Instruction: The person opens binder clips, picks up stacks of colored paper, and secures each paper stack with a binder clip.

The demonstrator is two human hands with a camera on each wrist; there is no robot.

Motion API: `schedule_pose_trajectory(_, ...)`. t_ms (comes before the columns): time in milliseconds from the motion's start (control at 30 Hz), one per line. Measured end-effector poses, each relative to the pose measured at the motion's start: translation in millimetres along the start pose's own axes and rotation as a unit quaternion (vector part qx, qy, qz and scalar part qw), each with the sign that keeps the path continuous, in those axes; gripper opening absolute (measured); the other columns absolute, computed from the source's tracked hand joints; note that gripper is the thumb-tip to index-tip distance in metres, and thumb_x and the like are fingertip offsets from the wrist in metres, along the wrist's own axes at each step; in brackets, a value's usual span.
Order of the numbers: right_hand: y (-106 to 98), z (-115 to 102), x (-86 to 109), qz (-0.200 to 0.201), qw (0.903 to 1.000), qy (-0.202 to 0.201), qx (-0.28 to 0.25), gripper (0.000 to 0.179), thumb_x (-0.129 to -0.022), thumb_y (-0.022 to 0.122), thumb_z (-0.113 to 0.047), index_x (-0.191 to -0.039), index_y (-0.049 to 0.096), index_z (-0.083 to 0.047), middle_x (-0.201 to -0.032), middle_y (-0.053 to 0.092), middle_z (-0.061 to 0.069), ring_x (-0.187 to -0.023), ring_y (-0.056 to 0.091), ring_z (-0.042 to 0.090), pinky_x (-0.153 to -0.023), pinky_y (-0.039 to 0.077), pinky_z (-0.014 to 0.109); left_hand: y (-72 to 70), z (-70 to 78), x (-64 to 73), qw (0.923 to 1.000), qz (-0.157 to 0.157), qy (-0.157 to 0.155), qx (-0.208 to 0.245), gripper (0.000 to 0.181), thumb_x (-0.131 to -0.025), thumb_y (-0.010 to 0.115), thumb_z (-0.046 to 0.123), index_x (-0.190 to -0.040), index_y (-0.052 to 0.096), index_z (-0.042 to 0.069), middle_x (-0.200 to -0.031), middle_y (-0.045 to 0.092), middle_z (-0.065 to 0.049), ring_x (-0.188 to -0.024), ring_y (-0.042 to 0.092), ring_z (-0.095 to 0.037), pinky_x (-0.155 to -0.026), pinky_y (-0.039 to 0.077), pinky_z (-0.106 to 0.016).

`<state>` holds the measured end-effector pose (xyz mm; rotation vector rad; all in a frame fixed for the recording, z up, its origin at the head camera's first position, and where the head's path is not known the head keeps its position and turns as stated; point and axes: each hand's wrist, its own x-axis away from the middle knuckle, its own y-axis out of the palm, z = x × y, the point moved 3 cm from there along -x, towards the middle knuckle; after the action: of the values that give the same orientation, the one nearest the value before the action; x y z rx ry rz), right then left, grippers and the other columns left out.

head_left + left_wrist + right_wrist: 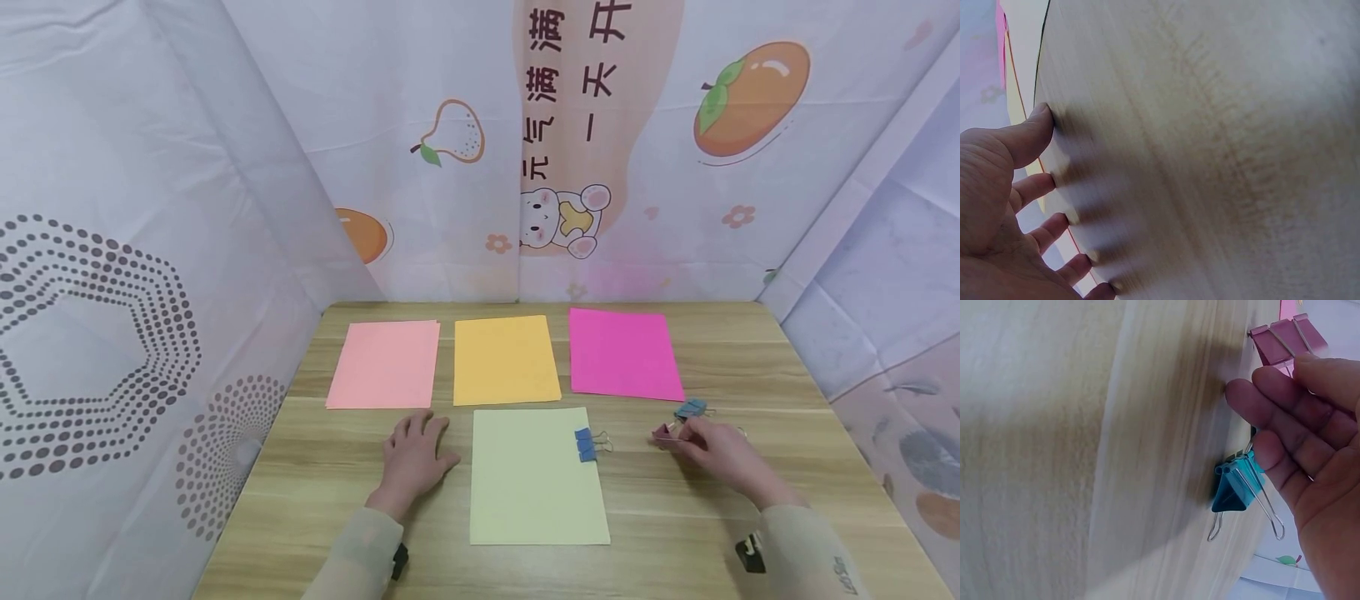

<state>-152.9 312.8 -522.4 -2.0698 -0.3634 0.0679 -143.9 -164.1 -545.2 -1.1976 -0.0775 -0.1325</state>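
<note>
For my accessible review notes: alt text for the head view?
A person's right grip pinches a pink binder clip near a teal clip; the left grip rests on a wooden table. Between them lies a pale green sheet, blue clip at its right edge.

Cloth backdrop behind your table. Far row on it, left to right: left paper square, middle paper square, right paper square. Front paper square nearer you, first binder clip on its right edge. Your left hand left of it; your right hand to its right, with second binder clip. Third binder clip just beyond that hand, near right square's corner.
</note>
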Motion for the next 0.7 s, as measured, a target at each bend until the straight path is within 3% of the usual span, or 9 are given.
schedule_pose_trajectory(300,10.2,2.0,2.1,0.009,0.9994,-0.018,0.027,0.018,-0.092,0.074,-0.018,-0.083,0.059,-0.016,-0.07,0.052,-0.009,-0.063,0.043,0.007,-0.055,0.039,0.025,-3.6,3.7,0.8,1.0,0.002,0.002,0.005,0.062,-0.089,0.078,0.039,-0.143,0.057,0.016,-0.155,0.04,-0.016,-0.142,0.032,-0.047,-0.104,0.032,-0.072)
schedule_pose_trajectory(700,20.3,-6.5,-1.2,-0.026,0.9991,-0.022,0.026,0.014,-0.093,0.074,-0.019,-0.088,0.061,-0.018,-0.075,0.06,-0.01,-0.063,0.046,0.006,-0.056,0.041,0.025,-4.1,3.3,2.1,1.0,-0.002,0.004,0.003,0.062,-0.091,0.076,0.039,-0.145,0.055,0.016,-0.156,0.039,-0.016,-0.142,0.031,-0.047,-0.105,0.032,-0.072)
